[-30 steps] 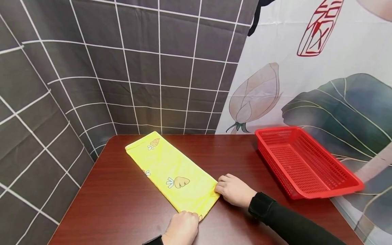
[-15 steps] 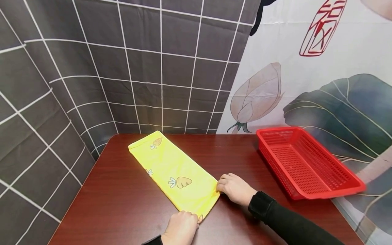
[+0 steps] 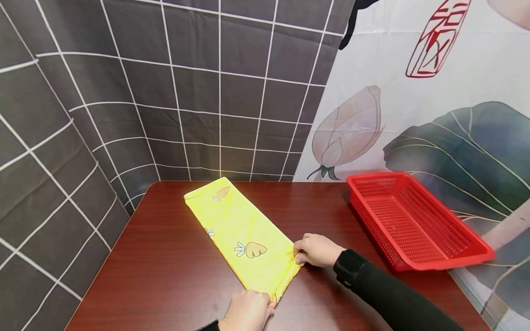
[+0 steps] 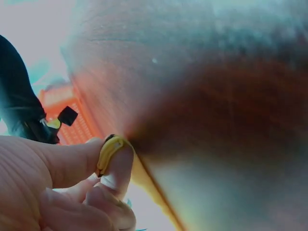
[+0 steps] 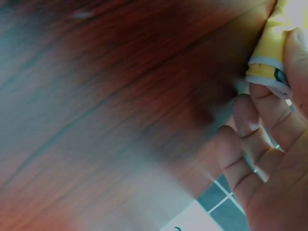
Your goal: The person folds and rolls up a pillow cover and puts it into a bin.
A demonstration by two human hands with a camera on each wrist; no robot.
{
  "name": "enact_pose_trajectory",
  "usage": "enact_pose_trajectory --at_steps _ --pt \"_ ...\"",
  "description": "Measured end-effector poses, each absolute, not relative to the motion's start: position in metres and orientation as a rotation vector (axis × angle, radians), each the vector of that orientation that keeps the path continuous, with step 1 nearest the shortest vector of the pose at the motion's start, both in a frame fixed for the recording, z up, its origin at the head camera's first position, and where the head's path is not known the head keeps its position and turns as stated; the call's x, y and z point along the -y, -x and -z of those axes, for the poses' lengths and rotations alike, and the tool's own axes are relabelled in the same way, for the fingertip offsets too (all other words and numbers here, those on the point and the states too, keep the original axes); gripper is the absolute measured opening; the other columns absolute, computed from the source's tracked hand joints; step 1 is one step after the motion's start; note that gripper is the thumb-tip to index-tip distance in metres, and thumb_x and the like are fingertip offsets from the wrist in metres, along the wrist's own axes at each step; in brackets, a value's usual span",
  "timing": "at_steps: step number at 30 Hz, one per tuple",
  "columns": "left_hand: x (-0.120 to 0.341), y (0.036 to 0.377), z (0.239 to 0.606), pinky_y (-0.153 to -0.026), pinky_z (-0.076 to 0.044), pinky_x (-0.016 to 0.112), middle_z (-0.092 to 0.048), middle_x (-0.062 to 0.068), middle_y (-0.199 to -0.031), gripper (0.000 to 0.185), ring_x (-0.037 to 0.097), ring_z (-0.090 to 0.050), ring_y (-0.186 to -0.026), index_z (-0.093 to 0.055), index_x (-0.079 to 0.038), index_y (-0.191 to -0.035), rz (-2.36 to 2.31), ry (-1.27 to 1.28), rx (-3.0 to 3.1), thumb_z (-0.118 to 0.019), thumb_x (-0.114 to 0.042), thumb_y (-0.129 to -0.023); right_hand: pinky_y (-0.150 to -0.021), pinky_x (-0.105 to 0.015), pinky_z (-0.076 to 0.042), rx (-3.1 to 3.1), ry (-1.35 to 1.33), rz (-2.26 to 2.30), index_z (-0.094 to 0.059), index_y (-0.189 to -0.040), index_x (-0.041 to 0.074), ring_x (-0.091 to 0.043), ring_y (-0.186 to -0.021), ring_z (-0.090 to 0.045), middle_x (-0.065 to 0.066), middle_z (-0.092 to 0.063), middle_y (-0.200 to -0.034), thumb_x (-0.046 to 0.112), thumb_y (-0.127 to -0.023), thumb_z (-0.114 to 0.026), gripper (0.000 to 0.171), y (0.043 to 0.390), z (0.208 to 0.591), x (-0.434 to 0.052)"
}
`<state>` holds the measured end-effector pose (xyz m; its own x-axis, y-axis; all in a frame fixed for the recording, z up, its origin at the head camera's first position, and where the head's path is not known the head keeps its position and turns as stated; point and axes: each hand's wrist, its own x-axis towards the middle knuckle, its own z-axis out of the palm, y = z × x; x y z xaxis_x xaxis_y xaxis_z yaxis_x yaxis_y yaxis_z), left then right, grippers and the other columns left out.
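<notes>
A yellow folded cloth (image 3: 244, 230) printed with carrots lies slantwise on the dark red table. At its near corner my left hand (image 3: 247, 310) pinches the edge. In the left wrist view, a layered bit of cloth (image 4: 110, 153) sits between thumb and forefinger. My right hand (image 3: 316, 249) grips the right-hand corner, and the near end between both hands is creased and slightly raised. The right wrist view has the rolled hem (image 5: 264, 72) pinched between thumb and forefinger, the other fingers relaxed below. Parts of the fingertips are hidden by the hands in the head view.
A red perforated plastic basket (image 3: 414, 225) stands at the table's right side. Grey checked fabric (image 3: 186, 92) hangs behind and to the left; a white sheet with floral print (image 3: 352, 128) hangs behind right. Bare table (image 3: 165, 276) shows left of the cloth.
The cloth has slid a little to the right. Its near edge, held by both hands, has lifted and creased into a narrow band. The right hand has shifted slightly; the basket stays put.
</notes>
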<state>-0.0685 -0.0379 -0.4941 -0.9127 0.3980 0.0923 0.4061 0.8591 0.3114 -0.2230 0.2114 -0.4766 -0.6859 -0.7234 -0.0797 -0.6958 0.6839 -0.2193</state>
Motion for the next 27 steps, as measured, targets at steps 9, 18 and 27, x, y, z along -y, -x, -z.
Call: enact_pose_trajectory --at_steps 9,18,27 --pt "0.048 0.076 0.515 -0.056 -0.038 0.025 -0.045 -0.017 -0.06 0.038 0.001 -0.043 -0.058 -0.055 -0.026 -0.066 0.967 0.583 3.068 -0.074 -0.038 -0.098 -0.066 -0.027 -0.042 -2.769 0.973 0.211 -0.064 -0.076 0.027 -0.009 -0.068 -0.046 0.014 -0.052 -0.066 0.034 -0.089 -0.086 0.026 0.22 0.47 -0.2" --pt "0.052 0.077 0.5 -0.057 -0.038 0.028 -0.044 -0.012 -0.063 0.042 0.006 -0.043 -0.059 -0.054 -0.021 -0.067 0.932 0.542 3.145 -0.069 -0.038 -0.103 -0.068 -0.026 -0.045 -2.713 0.961 0.314 -0.064 -0.076 0.026 -0.008 -0.067 -0.048 0.013 -0.054 -0.066 0.026 -0.092 -0.083 0.024 0.22 0.473 -0.203" --pt "0.052 0.083 0.5 -0.054 -0.035 0.03 -0.039 -0.009 -0.062 0.046 0.01 -0.04 -0.056 -0.046 -0.021 -0.064 0.822 0.539 3.161 -0.068 -0.035 -0.103 -0.07 -0.024 -0.047 -2.661 0.953 0.372 -0.067 -0.082 0.023 -0.006 -0.067 -0.05 0.012 -0.055 -0.07 0.017 -0.097 -0.077 0.019 0.222 0.471 -0.206"
